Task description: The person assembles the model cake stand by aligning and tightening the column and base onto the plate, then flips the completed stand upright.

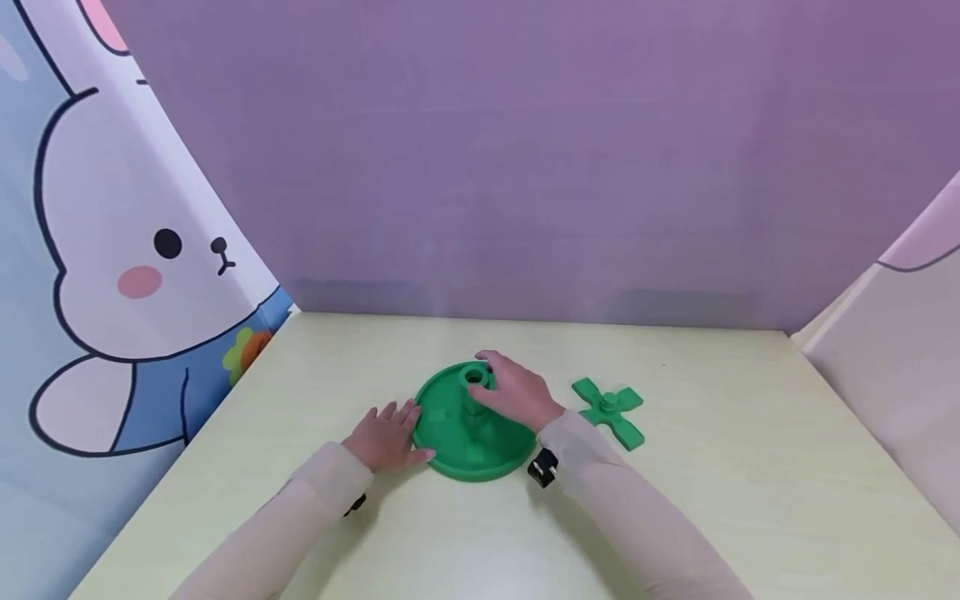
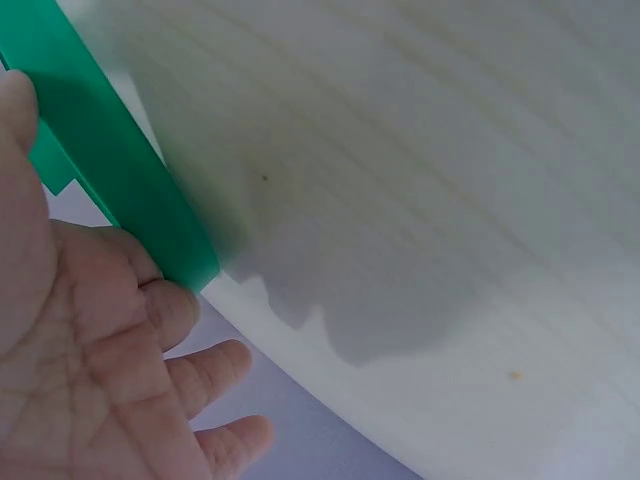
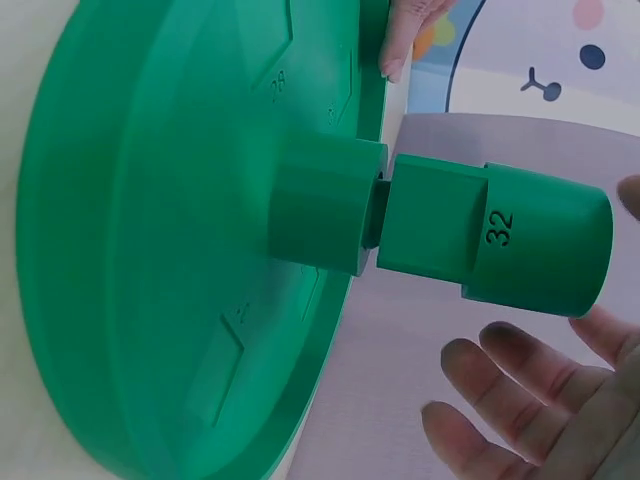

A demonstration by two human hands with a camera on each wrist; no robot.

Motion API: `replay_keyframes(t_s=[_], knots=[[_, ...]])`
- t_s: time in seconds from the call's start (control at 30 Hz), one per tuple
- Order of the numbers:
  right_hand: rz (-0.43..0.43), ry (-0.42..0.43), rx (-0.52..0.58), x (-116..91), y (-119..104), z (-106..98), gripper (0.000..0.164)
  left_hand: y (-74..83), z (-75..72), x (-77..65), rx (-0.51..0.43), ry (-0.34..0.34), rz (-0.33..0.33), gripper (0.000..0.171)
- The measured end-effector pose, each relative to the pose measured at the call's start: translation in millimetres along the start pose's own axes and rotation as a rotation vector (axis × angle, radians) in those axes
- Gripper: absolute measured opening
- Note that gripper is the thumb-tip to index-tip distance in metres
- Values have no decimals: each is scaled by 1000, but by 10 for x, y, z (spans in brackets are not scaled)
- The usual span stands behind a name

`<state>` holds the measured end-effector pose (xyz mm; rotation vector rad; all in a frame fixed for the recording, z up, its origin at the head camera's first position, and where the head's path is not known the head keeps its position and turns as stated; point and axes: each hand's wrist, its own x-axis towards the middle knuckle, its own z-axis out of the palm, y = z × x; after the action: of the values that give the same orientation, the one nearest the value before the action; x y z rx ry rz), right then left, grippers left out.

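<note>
A round green base [image 1: 450, 458] with a raised rim sits on the table. From its middle rises a green post [image 3: 325, 205]; a thicker hollow green piece [image 3: 440, 225] marked 32 sits on top, with a narrow neck showing in the gap between them. My left hand [image 1: 384, 437] rests spread against the base's left rim, thumb toward the near side; the left wrist view shows its fingertips [image 2: 172, 312] right at the rim. Around the hollow piece's upper end is my right hand [image 1: 517, 393], thumb and index at its top edge, other fingers loosely extended beside it.
A green cross-shaped piece [image 1: 609, 408] with a central knob lies just right of the base, close beside the right sleeve. Behind the table stands a purple panel [image 1: 525, 167], and a cartoon-printed cloth [image 1: 150, 317] borders the left side.
</note>
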<state>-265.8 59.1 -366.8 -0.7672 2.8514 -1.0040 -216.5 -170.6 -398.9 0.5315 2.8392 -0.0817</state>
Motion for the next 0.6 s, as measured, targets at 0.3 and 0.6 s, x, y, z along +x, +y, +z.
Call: replay_keyframes(t_s=[0.3, 0.6], knots=[[16, 25, -20, 0, -18, 25, 50, 19, -30, -25, 13, -4, -6, 81], [-3, 4, -1, -14, -27, 41, 55, 7, 16, 4, 25, -10, -12, 80]])
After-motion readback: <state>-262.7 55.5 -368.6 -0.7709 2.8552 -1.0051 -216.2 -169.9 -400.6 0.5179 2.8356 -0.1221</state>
